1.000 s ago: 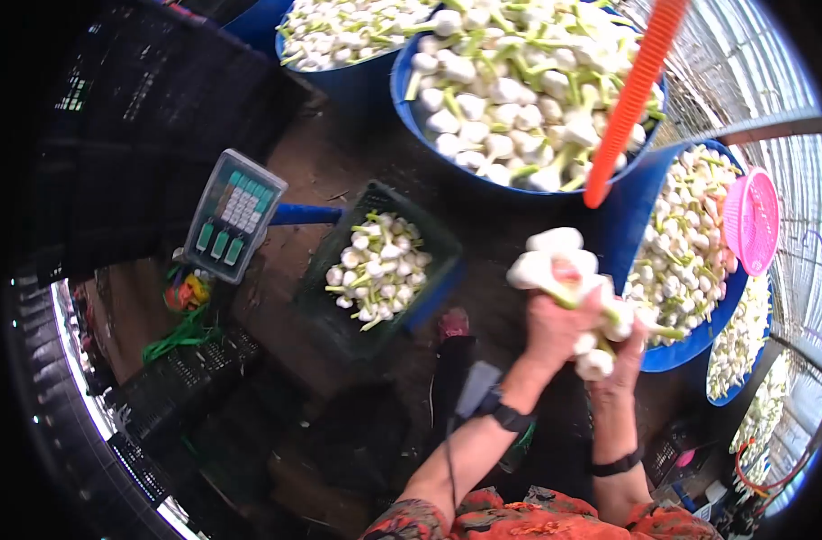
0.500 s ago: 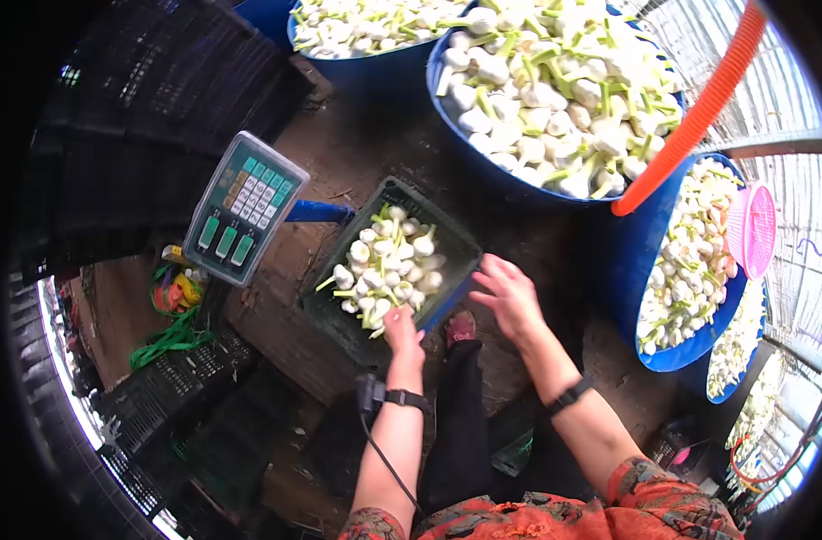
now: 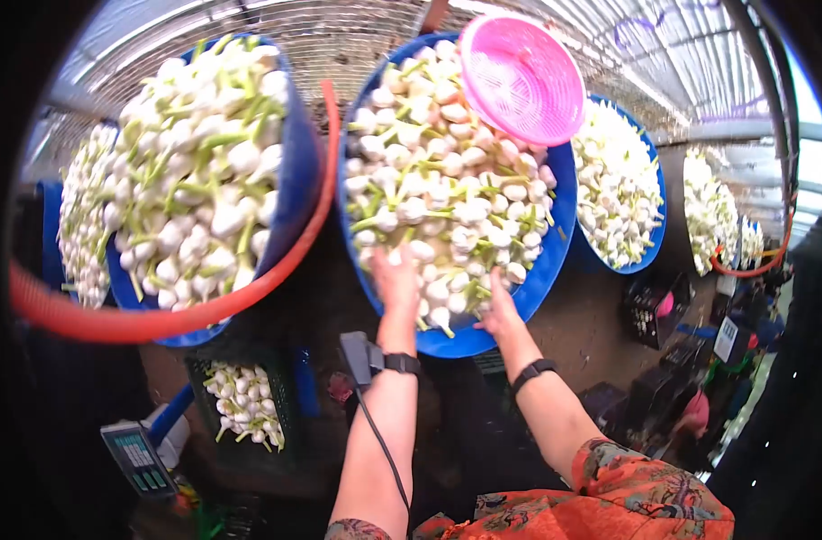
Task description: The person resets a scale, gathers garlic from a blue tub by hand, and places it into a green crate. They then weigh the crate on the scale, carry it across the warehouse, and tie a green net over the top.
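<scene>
A wide blue tub (image 3: 469, 342) heaped with white garlic bulbs (image 3: 447, 193) on green stalks stands in front of me. My left hand (image 3: 395, 281) reaches into the near left part of the heap, its fingers stretched out and partly hidden among the bulbs. Near the tub's front rim, my right hand (image 3: 501, 310) touches the garlic with fingers apart. Several bulbs lie between the two hands; I see no firm grip on any of them. A pink plastic basket (image 3: 523, 81) rests on the far right of the heap.
Left of me, a dark crate (image 3: 289, 391) holds garlic beside a digital scale (image 3: 139, 459). An orange corrugated hose (image 3: 186, 315) curves past another full blue tub (image 3: 298, 162). More garlic tubs (image 3: 649, 229) line the right, with a black crate (image 3: 645, 310) below.
The view has swung right, from the crate by the scale to the tub with the pink basket. Both hands have left the crate area and are now in this tub's garlic.
</scene>
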The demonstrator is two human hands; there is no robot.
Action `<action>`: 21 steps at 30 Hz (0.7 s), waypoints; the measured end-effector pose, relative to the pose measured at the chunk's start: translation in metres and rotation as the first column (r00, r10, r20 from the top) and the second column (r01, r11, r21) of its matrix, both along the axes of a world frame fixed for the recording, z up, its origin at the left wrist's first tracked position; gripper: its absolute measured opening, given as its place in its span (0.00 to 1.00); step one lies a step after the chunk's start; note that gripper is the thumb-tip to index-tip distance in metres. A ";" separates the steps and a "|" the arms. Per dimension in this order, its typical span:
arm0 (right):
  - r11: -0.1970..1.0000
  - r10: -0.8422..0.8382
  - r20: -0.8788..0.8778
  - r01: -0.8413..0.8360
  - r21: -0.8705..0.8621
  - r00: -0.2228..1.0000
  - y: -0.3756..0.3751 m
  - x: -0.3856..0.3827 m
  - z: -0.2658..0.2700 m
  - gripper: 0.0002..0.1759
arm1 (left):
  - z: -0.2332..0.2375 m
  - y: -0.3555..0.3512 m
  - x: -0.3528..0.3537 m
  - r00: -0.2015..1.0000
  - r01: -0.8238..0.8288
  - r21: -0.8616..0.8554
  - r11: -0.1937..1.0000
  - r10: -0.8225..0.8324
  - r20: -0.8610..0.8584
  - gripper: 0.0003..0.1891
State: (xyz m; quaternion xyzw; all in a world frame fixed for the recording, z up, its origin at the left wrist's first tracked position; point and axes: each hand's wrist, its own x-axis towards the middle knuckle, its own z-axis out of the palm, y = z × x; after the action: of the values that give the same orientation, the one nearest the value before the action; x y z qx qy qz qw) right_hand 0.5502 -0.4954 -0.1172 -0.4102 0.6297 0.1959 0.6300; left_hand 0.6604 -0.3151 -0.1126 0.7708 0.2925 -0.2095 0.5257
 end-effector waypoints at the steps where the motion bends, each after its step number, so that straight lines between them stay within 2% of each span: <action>1: 0.998 -0.056 -0.028 0.057 0.003 0.998 0.002 0.007 -0.010 0.64 | -0.015 0.000 0.008 0.999 -0.018 0.129 0.991 0.022 -0.024 0.46; 2: 0.994 -0.109 -0.059 0.109 0.005 0.992 0.006 0.017 -0.012 0.68 | -0.026 -0.002 0.012 0.998 -0.034 0.258 0.966 0.047 -0.044 0.48; 3: 0.980 -0.200 -0.117 0.198 -0.033 0.973 0.013 0.031 -0.002 0.70 | -0.031 -0.008 0.011 0.997 -0.011 0.275 0.961 0.031 -0.068 0.51; 4: 0.969 -0.248 -0.135 0.245 -0.033 0.959 0.014 0.035 -0.008 0.66 | -0.031 -0.013 0.011 0.996 0.007 0.293 0.956 0.021 -0.090 0.54; 6: 0.948 -0.274 0.100 0.251 0.197 0.956 0.005 0.015 -0.074 0.57 | -0.034 -0.021 0.008 0.996 0.064 0.347 0.936 -0.040 -0.074 0.57; 7: 0.940 -0.288 0.083 0.265 0.215 0.954 0.005 0.015 -0.081 0.57 | -0.034 -0.025 0.009 0.977 0.097 0.193 0.976 -0.057 -0.207 0.58; 8: 0.884 -0.367 0.009 0.346 0.314 0.930 0.007 0.016 -0.083 0.53 | -0.031 -0.029 0.011 0.939 0.105 0.030 0.994 -0.089 -0.333 0.59; 9: 0.811 -0.435 -0.073 0.425 0.401 0.898 0.009 0.020 -0.076 0.48 | -0.020 -0.034 0.013 0.924 0.065 0.035 0.997 -0.047 -0.379 0.57; 10: 0.800 -0.441 -0.089 0.436 0.413 0.893 0.010 0.022 -0.066 0.48 | -0.018 -0.036 0.012 0.920 0.074 0.054 0.996 -0.047 -0.388 0.57; 12: 0.821 -0.426 -0.161 0.455 0.346 0.890 0.013 0.037 -0.032 0.44 | -0.016 -0.034 0.008 0.941 -0.090 -0.176 0.980 0.026 -0.336 0.54; 13: 0.775 -0.511 -0.143 0.526 0.350 0.848 0.017 0.031 -0.042 0.38 | -0.015 -0.039 0.003 0.965 -0.108 -0.103 0.989 0.079 -0.248 0.46; 14: 0.771 -0.511 -0.145 0.527 0.358 0.847 0.022 0.023 -0.054 0.38 | -0.019 -0.038 -0.003 0.966 -0.106 -0.095 0.990 0.079 -0.245 0.46; 16: 0.743 -0.642 0.157 0.557 0.371 0.751 0.030 0.011 -0.066 0.35 | -0.025 -0.038 -0.013 0.987 -0.039 -0.107 0.993 0.022 -0.156 0.38; 17: 0.721 -0.678 0.151 0.612 0.324 0.719 0.034 0.019 -0.046 0.29 | -0.011 -0.048 -0.014 0.984 -0.121 -0.249 0.961 0.083 -0.161 0.34; 18: 0.730 -0.668 0.158 0.601 0.326 0.727 0.032 0.027 -0.028 0.29 | -0.011 -0.051 -0.020 0.998 0.022 -0.052 0.998 -0.025 -0.061 0.33; 20: 0.717 -0.690 0.137 0.643 0.269 0.711 0.034 0.039 0.000 0.23 | 0.002 -0.059 -0.023 0.999 0.029 -0.053 0.998 -0.027 0.039 0.27; 21: 0.714 -0.695 0.185 0.636 0.293 0.695 0.035 0.046 0.011 0.22 | 0.006 -0.063 -0.022 0.998 -0.038 -0.188 0.981 0.048 0.049 0.26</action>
State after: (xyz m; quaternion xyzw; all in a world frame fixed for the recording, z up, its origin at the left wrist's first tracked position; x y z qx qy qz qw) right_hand 0.5959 -0.4609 -0.1059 -0.1087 0.6152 -0.0433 0.7797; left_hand 0.6382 -0.3778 -0.1066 0.7169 0.2740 -0.2042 0.6076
